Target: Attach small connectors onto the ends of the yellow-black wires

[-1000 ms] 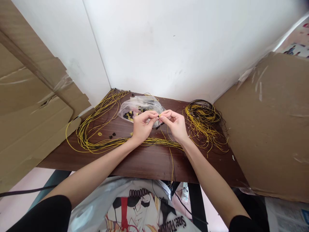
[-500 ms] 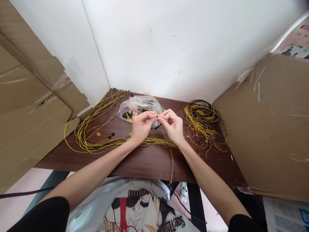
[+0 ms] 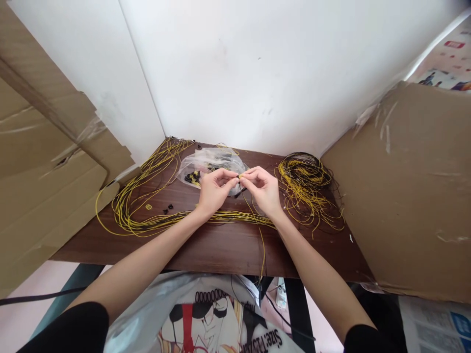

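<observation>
My left hand (image 3: 218, 187) and my right hand (image 3: 262, 188) meet fingertip to fingertip over the middle of the table. The left pinches a tiny black part (image 3: 238, 177). Between the right thumb and forefinger sits a small yellow piece (image 3: 242, 176), mostly covered by the fingers. From the pinch a thin yellow wire (image 3: 262, 240) and a dark wire run down past the table's front edge. Just behind my hands lies a clear plastic bag (image 3: 211, 158) with small black and yellow parts in it.
A long bundle of yellow and black wires (image 3: 127, 215) curves along the left and under my wrists. At the right is a tangled wire coil (image 3: 303, 179). Loose black parts (image 3: 169, 208) and a yellow clip (image 3: 148, 207) lie left. Cardboard (image 3: 401, 196) borders the brown table (image 3: 221, 250).
The camera view has shifted slightly. My hands keep the same pinch at nearly the same spot, and the wires hang as before.
</observation>
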Demonstrator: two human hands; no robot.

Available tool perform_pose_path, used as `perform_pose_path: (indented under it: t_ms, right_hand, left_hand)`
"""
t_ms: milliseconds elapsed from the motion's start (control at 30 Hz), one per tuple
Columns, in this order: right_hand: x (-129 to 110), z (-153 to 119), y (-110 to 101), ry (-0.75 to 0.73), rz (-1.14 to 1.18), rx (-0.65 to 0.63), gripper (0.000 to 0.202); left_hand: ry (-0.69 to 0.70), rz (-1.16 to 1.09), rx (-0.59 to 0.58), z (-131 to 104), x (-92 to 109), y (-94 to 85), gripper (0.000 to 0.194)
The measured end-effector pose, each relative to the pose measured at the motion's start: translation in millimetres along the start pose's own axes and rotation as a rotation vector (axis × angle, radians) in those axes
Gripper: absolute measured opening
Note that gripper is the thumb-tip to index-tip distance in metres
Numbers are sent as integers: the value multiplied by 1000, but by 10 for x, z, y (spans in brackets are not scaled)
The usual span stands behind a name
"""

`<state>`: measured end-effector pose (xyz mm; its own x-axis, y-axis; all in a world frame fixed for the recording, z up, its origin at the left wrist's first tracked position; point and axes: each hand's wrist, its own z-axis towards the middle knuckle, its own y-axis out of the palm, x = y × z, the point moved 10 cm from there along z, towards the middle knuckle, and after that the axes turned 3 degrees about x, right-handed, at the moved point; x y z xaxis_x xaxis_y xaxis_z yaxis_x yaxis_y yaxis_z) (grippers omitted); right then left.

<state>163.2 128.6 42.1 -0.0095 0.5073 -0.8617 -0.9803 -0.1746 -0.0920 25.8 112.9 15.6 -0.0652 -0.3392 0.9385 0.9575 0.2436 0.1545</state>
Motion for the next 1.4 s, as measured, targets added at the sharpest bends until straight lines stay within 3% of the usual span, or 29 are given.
perform_pose_path:
  t_ms: [300, 467, 567, 867, 1033, 1167, 1267, 1400]
  right_hand:
    - [388, -3, -108, 431, 369, 146, 21]
    - [616, -146, 143, 794, 660, -2, 13]
    - [620, -220, 293, 904, 760, -83, 11]
    - [508, -101, 123, 612, 389, -48, 33]
    - [351, -68, 104, 457, 197, -37, 38]
    - [280, -13, 66, 396, 211, 10, 39]
    - [251, 99, -158, 351, 275, 109, 37]
    - [179, 280, -578, 298, 403, 254, 40]
  left_hand:
    - [2, 13, 1, 56, 28, -25, 18]
    - [50, 73, -34, 39, 59, 12, 16]
    - [106, 121, -84, 4, 117, 72, 15]
    - [199, 213, -119, -39, 188, 132, 13]
    - [124, 173, -102, -38, 150, 129, 13]
    - [13, 120, -94, -28, 75, 117, 13]
    - [-36, 123, -137, -44, 32, 152, 11]
    - [-171, 120, -279, -137, -52, 304, 14]
